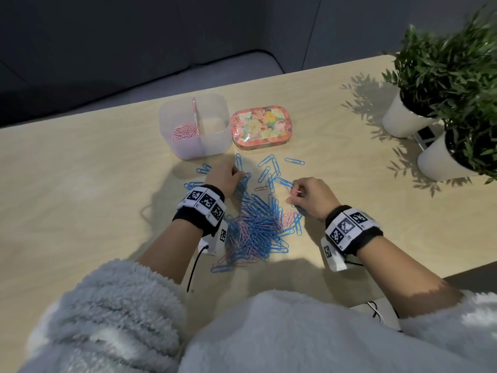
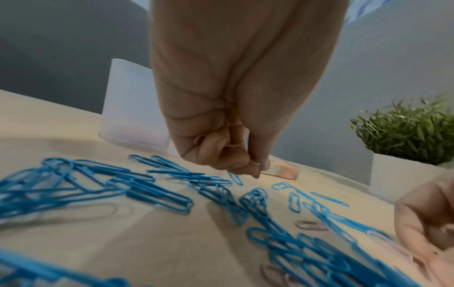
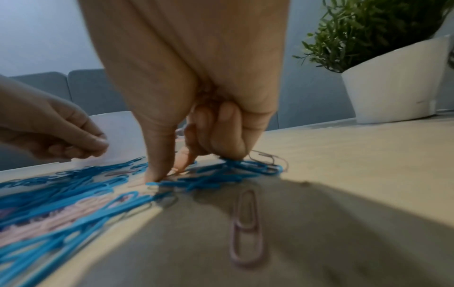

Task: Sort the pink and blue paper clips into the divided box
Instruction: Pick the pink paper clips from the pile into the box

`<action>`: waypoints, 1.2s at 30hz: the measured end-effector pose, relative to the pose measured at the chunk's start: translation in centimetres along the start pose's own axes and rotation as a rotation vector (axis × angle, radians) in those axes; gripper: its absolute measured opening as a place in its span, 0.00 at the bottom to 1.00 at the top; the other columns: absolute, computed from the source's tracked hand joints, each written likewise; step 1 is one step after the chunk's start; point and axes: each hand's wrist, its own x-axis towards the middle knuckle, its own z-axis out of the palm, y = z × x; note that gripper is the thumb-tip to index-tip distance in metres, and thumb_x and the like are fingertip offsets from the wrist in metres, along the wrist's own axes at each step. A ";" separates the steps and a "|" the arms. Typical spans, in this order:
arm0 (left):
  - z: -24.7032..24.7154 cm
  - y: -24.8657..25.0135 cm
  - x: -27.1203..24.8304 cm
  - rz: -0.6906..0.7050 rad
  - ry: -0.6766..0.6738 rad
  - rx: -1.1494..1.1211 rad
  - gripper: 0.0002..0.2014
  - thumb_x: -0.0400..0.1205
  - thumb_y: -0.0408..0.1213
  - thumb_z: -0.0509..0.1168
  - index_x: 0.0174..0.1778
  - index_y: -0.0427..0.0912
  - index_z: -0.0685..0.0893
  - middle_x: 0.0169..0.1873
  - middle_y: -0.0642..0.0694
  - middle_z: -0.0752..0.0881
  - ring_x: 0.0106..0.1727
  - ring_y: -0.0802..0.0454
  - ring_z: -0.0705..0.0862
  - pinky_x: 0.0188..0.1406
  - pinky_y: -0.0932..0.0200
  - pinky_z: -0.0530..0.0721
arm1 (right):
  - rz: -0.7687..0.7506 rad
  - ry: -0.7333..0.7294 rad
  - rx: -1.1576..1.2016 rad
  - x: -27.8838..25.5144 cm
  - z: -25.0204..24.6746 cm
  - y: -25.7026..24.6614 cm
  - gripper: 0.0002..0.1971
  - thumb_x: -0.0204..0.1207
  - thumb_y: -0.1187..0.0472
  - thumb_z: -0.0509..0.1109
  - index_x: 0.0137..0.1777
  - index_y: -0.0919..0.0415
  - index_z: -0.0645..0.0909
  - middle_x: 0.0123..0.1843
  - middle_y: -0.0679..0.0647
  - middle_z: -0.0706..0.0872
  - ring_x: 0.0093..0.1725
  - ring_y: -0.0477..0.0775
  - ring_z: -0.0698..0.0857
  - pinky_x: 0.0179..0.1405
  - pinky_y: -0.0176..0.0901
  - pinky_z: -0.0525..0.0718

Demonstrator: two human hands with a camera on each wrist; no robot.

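The mixed paper clips (image 1: 255, 224) are lying heaped on the table (image 1: 80, 197) at six o'clock from the divided box (image 1: 195, 125), mostly blue with pink ones buried underneath. Only the box's left compartment is holding pink clips; the right one is looking bare.

The right hand (image 1: 309, 196) is curling over the pile's three o'clock edge, thumb and forefinger pinching what appears to be a pink clip, though blur is making that uncertain. The left hand (image 1: 223, 179) is closing its fingertips together at eleven o'clock; what it is pinching I cannot tell.

The risk is tangling: a blue clip hooked onto a lifted pink one could be riding along into the wrong compartment. Loose strays could be getting swept toward the floral tin (image 1: 259, 127).
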 end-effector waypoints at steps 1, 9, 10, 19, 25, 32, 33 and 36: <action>0.0 0.1 0.2 0.027 -0.006 -0.048 0.11 0.82 0.38 0.62 0.41 0.33 0.81 0.35 0.41 0.80 0.39 0.47 0.76 0.41 0.57 0.70 | -0.023 -0.036 -0.035 0.1 0.0 -0.2 0.10 0.67 0.58 0.76 0.32 0.56 0.77 0.34 0.54 0.83 0.39 0.58 0.82 0.43 0.48 0.79; 0.9 0.6 0.0 0.114 -0.137 -0.343 0.16 0.85 0.31 0.54 0.69 0.37 0.74 0.27 0.50 0.76 0.30 0.58 0.75 0.24 0.79 0.72 | 0.074 -0.096 0.740 -0.9 -2.0 -0.7 0.17 0.72 0.77 0.65 0.25 0.62 0.71 0.21 0.55 0.80 0.18 0.49 0.73 0.28 0.40 0.72; 1.0 0.7 0.0 0.069 -0.151 -0.389 0.18 0.85 0.31 0.54 0.71 0.37 0.70 0.28 0.49 0.76 0.30 0.58 0.76 0.23 0.78 0.71 | 0.098 -0.086 0.877 -1.2 -2.4 -0.6 0.17 0.72 0.81 0.61 0.26 0.64 0.70 0.20 0.54 0.83 0.16 0.47 0.75 0.24 0.36 0.74; 2.1 1.4 -0.2 0.013 -0.253 -0.311 0.10 0.81 0.42 0.62 0.40 0.39 0.78 0.29 0.48 0.79 0.29 0.53 0.74 0.29 0.63 0.72 | 0.295 -0.024 1.460 -2.9 -5.0 3.1 0.14 0.67 0.68 0.59 0.21 0.59 0.77 0.20 0.53 0.80 0.17 0.46 0.75 0.20 0.31 0.73; 3.2 1.5 -0.9 0.157 -0.086 0.170 0.11 0.81 0.42 0.62 0.53 0.38 0.76 0.50 0.39 0.84 0.52 0.41 0.82 0.47 0.51 0.77 | 0.390 -0.014 1.184 -4.1 -4.0 4.5 0.19 0.75 0.58 0.68 0.24 0.59 0.72 0.22 0.55 0.76 0.17 0.48 0.74 0.15 0.32 0.68; 3.2 1.7 -1.0 0.168 -0.110 0.229 0.10 0.82 0.39 0.61 0.53 0.36 0.78 0.52 0.37 0.85 0.55 0.39 0.81 0.50 0.51 0.77 | 0.206 0.071 0.204 -5.5 -1.6 4.8 0.16 0.62 0.57 0.82 0.26 0.58 0.75 0.22 0.54 0.79 0.24 0.50 0.74 0.30 0.37 0.73; 3.2 1.6 -1.0 0.156 -0.127 0.219 0.10 0.81 0.40 0.62 0.53 0.36 0.79 0.52 0.37 0.85 0.55 0.39 0.81 0.50 0.52 0.77 | 0.203 0.092 0.136 -5.6 -1.2 4.5 0.16 0.62 0.57 0.82 0.26 0.56 0.74 0.25 0.54 0.80 0.27 0.51 0.75 0.32 0.39 0.72; 3.1 1.2 -1.0 0.137 -0.157 0.207 0.12 0.81 0.41 0.62 0.53 0.35 0.78 0.52 0.37 0.85 0.55 0.40 0.81 0.47 0.54 0.74 | 0.190 0.099 0.050 -5.5 0.0 4.2 0.11 0.65 0.62 0.77 0.28 0.55 0.76 0.32 0.56 0.84 0.36 0.57 0.81 0.40 0.41 0.75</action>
